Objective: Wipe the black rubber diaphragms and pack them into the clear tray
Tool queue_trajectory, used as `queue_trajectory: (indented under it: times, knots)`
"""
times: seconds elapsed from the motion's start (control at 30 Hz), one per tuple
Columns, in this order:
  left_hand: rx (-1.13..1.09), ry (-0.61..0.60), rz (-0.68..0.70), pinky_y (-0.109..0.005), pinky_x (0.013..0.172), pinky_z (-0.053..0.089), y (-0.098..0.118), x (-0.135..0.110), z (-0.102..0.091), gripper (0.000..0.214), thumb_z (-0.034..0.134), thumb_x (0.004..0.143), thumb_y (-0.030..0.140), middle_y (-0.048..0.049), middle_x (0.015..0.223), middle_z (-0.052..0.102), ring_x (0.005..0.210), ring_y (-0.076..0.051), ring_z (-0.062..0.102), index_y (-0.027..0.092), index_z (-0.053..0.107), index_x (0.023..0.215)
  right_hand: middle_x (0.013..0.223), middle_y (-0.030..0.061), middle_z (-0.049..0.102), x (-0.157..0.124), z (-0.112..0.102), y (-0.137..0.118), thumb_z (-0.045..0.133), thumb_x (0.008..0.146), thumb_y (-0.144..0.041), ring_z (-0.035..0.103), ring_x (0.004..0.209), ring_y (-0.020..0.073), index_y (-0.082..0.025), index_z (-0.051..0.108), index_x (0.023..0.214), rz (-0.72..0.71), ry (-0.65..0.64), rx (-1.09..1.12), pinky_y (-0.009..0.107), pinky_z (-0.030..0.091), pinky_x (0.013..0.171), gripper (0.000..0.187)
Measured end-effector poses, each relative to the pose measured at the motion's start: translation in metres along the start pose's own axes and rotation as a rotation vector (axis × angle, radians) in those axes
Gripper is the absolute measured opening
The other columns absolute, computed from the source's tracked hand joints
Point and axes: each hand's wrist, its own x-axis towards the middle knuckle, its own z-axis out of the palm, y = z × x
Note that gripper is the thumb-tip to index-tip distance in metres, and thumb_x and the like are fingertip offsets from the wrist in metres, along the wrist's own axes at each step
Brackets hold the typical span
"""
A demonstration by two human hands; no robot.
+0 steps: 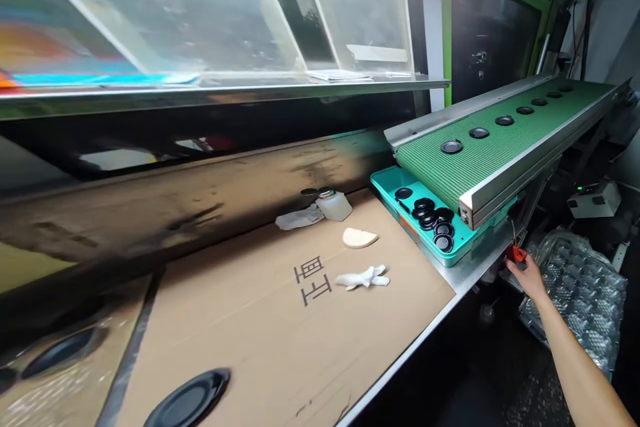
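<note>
My right hand reaches in at the lower right, below the table's corner, with its fingers closed on a small red-handled tool. Only the red part and a thin metal tip show. Just above it sits a teal plastic tray under the end of a green mesh conveyor belt. The tray holds several black round caps, and more caps ride spaced along the belt. My left hand is not in view.
A cardboard sheet covers the steel table, holding a white cloth, a beige pad, a white bottle and a grey rag. A black disc lies at its front. Bubble wrap sits lower right.
</note>
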Motion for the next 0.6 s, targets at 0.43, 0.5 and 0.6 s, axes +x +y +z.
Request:
queue_trajectory:
  times: [0.43, 0.5, 0.6]
  knots:
    - [-0.361, -0.022, -0.148, -0.041, 0.091, 0.057, -0.062, 0.017, 0.128, 0.042, 0.084, 0.077, 0.038, -0.0059, 0.116, 0.068, 0.108, -0.029, 0.067, 0.022, 0.067, 0.112, 0.122, 0.0154, 0.07, -0.07, -0.085, -0.074, 0.084, 0.071, -0.046, 0.071, 0.105, 0.0308, -0.021, 0.068, 0.12, -0.163, -0.043, 0.378, 0.046, 0.06, 0.089, 0.057]
    - [-0.732, 0.098, -0.178, -0.041, 0.09, 0.058, -0.078, 0.022, 0.137, 0.056, 0.091, 0.067, 0.037, -0.008, 0.116, 0.07, 0.106, -0.03, 0.069, 0.021, 0.065, 0.115, 0.13, 0.0148, 0.066, -0.111, -0.101, -0.094, 0.083, 0.075, -0.038, 0.071, 0.108, 0.0292, -0.025, 0.066, 0.13, -0.155, -0.527, 0.175, 0.043, 0.059, 0.094, 0.059]
    - [-1.449, 0.33, -0.138, -0.04, 0.084, 0.06, -0.103, 0.029, 0.139, 0.047, 0.079, 0.082, 0.04, -0.0134, 0.115, 0.071, 0.093, -0.026, 0.074, 0.017, 0.06, 0.117, 0.135, 0.0102, 0.065, -0.179, -0.083, -0.106, 0.067, 0.092, -0.042, 0.069, 0.115, 0.0255, -0.028, 0.063, 0.134, -0.181, -1.079, -0.14, 0.037, 0.057, 0.1, 0.045]
